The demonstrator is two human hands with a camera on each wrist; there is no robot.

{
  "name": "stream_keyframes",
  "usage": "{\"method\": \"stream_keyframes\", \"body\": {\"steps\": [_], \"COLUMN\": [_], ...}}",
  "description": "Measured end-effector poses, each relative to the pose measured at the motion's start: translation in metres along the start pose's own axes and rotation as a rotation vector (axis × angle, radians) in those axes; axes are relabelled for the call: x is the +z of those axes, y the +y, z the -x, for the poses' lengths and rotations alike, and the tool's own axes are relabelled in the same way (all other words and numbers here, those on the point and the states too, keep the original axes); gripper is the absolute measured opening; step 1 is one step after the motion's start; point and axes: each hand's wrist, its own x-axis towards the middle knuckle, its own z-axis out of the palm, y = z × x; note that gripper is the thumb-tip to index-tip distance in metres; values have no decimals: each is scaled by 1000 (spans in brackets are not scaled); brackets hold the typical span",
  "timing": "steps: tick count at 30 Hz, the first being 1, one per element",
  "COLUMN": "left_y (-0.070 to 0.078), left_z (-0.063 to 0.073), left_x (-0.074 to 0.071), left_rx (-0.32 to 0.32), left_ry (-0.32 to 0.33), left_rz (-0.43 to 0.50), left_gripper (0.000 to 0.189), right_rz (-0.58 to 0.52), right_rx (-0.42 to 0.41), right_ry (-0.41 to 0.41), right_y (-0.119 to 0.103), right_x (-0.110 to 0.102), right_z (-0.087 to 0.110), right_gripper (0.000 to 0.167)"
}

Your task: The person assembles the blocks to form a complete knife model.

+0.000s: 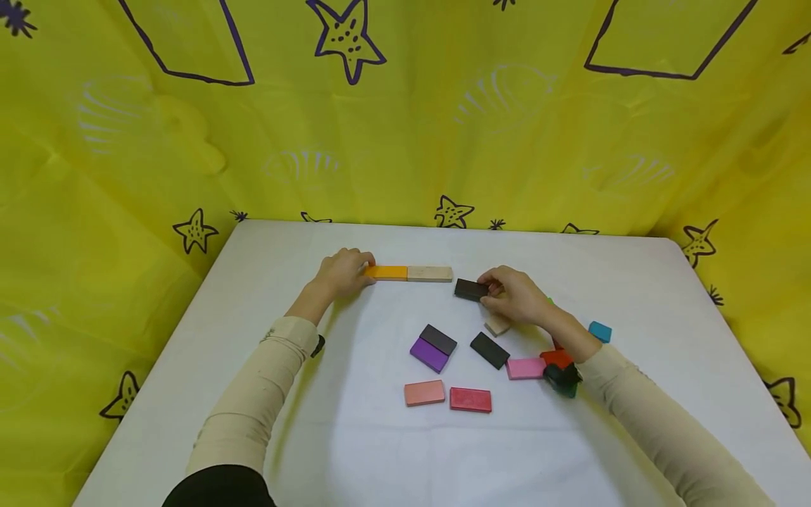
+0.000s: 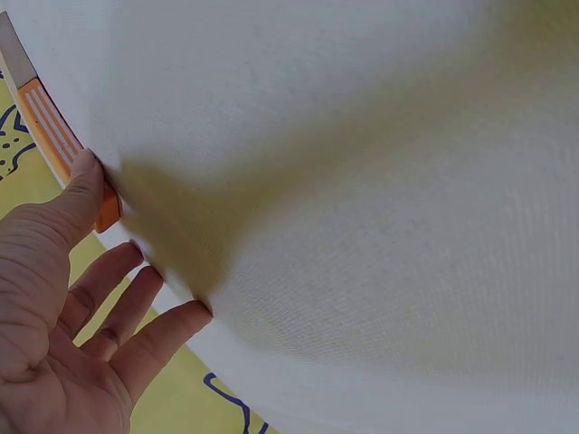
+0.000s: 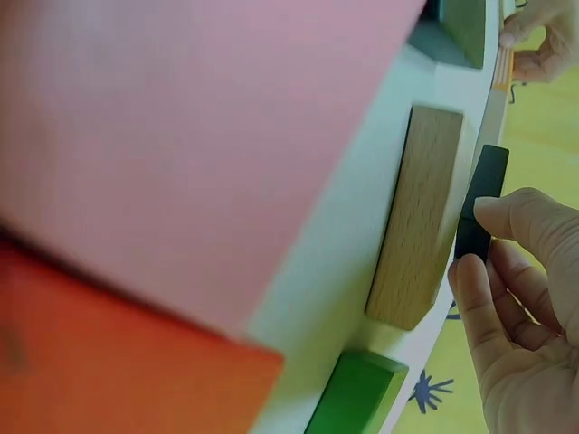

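Observation:
My left hand (image 1: 343, 273) pinches the outer end of an orange block (image 1: 389, 273) toward the back of the table. In the left wrist view its thumb lies along the block, while other fingers spread beyond the end. A pale wooden block (image 1: 430, 274) stands end to end with the orange one, on its right. My right hand (image 1: 518, 297) holds a black block (image 1: 469, 289) by its right end, between thumb and fingers. That block is just right of the wooden block and slightly nearer me, with a small gap between them.
Another wooden block (image 1: 497, 324) lies below the right hand. Nearer me are a dark block (image 1: 490, 351), dark grey (image 1: 438, 339) and purple (image 1: 429, 355) blocks touching, salmon (image 1: 424, 393) and red (image 1: 471, 400) ones. Pink (image 1: 525, 368), blue (image 1: 600, 332) and others lie around the right forearm.

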Motion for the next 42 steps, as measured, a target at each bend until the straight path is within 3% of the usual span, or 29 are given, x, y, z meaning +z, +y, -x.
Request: {"method": "stream_keyframes", "body": {"steps": [13,28,42], "left_y": [-3,0,-2], "left_z": [-2,0,-1], "left_x": [3,1,2], "left_rx": [-2,-7,-2], "left_ry": [-5,-8,-1], "left_rz": [6,-3,-12], "left_gripper": [34,34,34], "right_rz": [28,55,47], "right_rx": [55,9,27], "right_ry": [-33,-54,-79], "right_y": [12,19,16], "right_x": [-10,-9,-8], "right_z": [-19,-35,-39], "right_gripper": [31,30,32]}}
